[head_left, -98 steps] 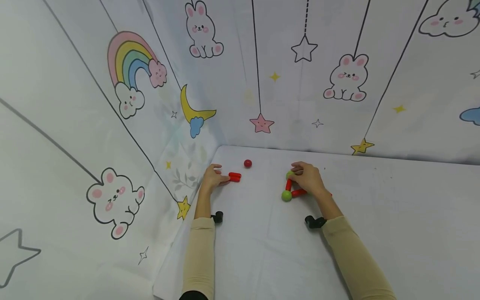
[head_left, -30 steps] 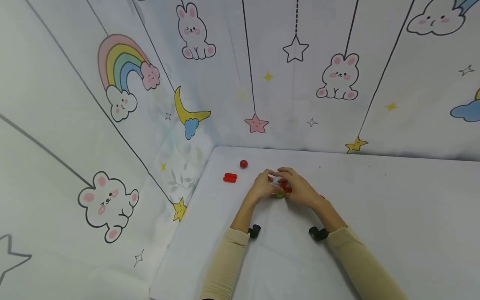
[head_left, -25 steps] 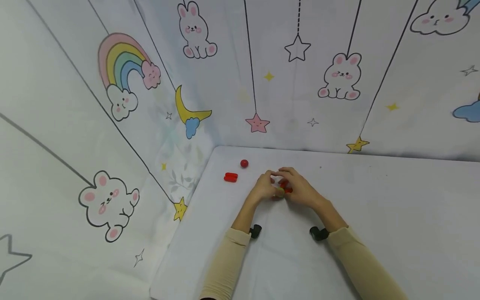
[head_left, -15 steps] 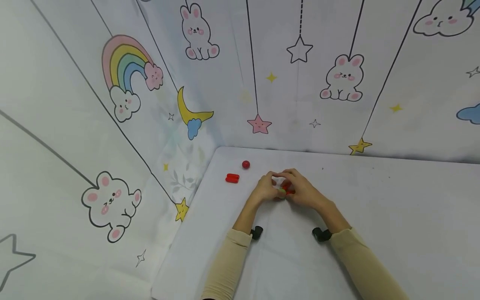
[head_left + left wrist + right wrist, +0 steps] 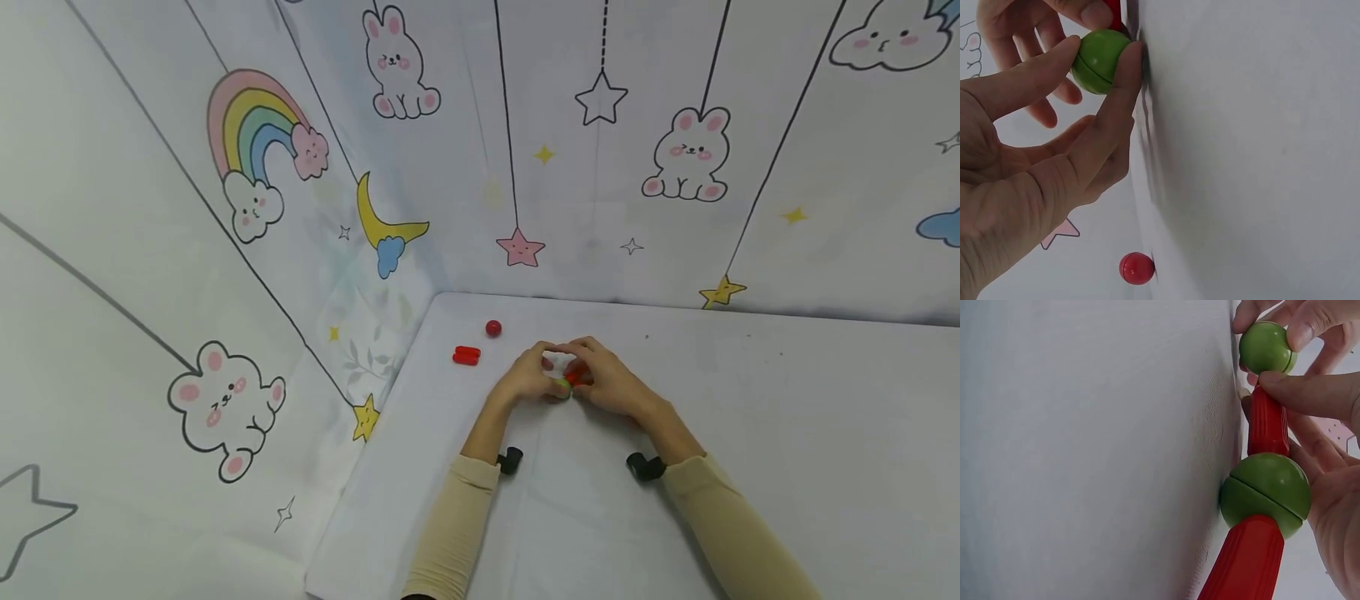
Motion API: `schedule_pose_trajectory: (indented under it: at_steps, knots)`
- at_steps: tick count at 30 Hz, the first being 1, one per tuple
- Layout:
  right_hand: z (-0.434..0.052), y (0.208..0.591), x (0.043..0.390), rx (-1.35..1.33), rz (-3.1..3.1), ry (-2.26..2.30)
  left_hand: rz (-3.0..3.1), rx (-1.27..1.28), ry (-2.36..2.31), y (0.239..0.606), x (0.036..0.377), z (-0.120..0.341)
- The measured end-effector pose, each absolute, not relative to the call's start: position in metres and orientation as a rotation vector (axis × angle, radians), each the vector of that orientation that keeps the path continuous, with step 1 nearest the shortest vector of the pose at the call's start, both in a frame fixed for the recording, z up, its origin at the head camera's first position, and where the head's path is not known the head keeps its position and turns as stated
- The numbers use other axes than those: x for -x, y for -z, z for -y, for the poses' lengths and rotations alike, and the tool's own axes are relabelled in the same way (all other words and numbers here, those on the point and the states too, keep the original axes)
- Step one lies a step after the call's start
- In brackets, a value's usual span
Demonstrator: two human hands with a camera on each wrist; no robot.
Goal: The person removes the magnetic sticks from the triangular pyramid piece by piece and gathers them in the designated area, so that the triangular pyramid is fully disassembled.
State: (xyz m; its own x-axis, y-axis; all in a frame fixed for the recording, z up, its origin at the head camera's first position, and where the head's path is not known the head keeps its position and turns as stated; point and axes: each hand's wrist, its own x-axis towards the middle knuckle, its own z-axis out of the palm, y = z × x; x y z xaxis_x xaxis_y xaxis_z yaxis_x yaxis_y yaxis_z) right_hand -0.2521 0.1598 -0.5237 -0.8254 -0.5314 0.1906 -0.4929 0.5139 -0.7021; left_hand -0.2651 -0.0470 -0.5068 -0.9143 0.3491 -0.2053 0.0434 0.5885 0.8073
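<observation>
My left hand [image 5: 527,377] pinches a green ball [image 5: 1100,61] between thumb and finger, close above the white table. Against that ball sits the end of a ribbed red rod [image 5: 1267,425], which my right hand [image 5: 613,385] pinches with its thumb near the joint. Farther along, the rod meets a second green ball [image 5: 1266,490], and another red rod [image 5: 1244,562] runs on from it out of the right wrist view. In the head view the hands nearly touch and hide most of this chain.
Two red rods [image 5: 467,356] lie side by side on the white table [image 5: 570,517], left of the hands. Behind them rests a red ball [image 5: 493,328]. A patterned cloth wall [image 5: 600,208] rises at the table's back and left edges.
My left hand has come from beside the two red rods to the green ball. The right hand has shifted slightly. Over the last second both hands stay nearly in place.
</observation>
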Motion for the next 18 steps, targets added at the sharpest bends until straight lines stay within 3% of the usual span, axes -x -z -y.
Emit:
schedule_pose_trajectory:
  at_steps: [18]
  knots:
    - [-0.1573, 0.5251, 0.2518, 0.957, -2.646, 1.242, -2.380, -0.381, -1.260, 0.5012, 0.2641, 0.0558]
